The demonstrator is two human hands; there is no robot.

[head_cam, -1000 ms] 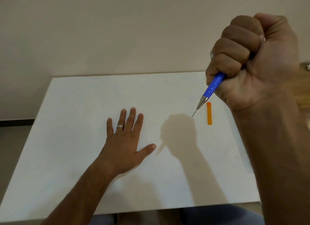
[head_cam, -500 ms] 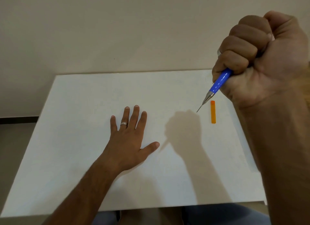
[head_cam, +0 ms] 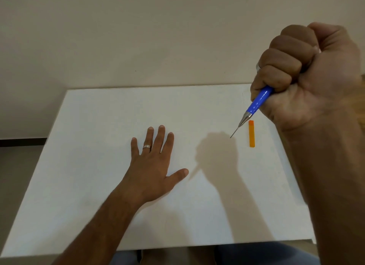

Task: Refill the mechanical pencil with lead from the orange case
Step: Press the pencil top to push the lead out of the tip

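Observation:
My right hand is raised above the table's right side, clenched in a fist around a blue mechanical pencil. Its metal tip points down and to the left, with a thin length of lead sticking out. Just right of the tip, a slim orange lead case lies flat on the table, pointing away from me. My left hand rests palm down on the middle of the table, fingers spread, a ring on one finger, holding nothing.
The white table stands against a plain beige wall. Its far edge runs just behind my right fist, and its near edge is by my lap. My right forearm covers the table's right edge.
The pencil's lead sticks out further from the tip than before. My right fist stays raised in much the same place. My left hand stays flat.

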